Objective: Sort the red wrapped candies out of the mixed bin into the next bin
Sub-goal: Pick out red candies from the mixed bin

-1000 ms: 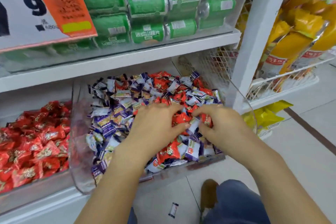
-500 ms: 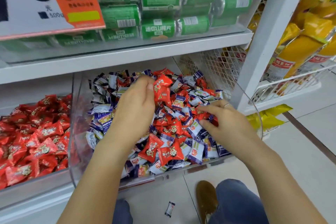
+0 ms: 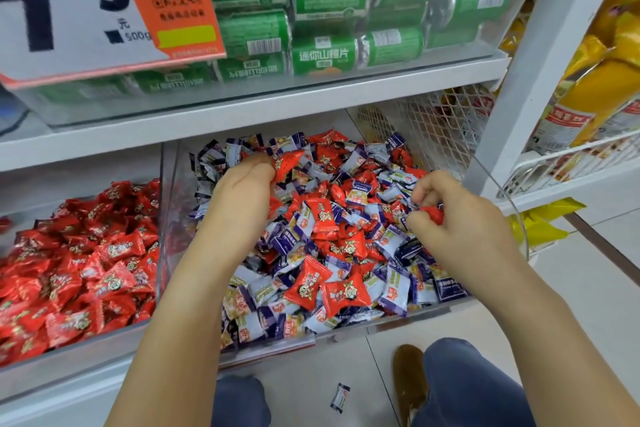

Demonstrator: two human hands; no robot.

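Note:
The clear mixed bin [image 3: 408, 317] holds red wrapped candies [image 3: 341, 293] jumbled with purple-and-white ones [image 3: 393, 291]. To its left stands the neighbouring bin [image 3: 86, 354], which is full of red candies only [image 3: 86, 263]. My left hand [image 3: 242, 198] hovers over the back of the mixed bin and grips red candies [image 3: 287, 163] in its fingers. My right hand [image 3: 460, 218] is over the right side of the mixed bin and pinches one red candy [image 3: 433, 213].
A shelf [image 3: 242, 114] just above the bins carries green canisters [image 3: 322, 55] and a price sign [image 3: 69, 10]. A white upright post [image 3: 540, 45] and wire baskets of yellow packets [image 3: 588, 97] stand to the right. One loose purple candy [image 3: 340, 397] lies on the floor by my shoe [image 3: 408, 378].
Both hands rose out of the pile. The left lifted red candies toward the back of the bin; the right curled its fingers and picked up a red candy.

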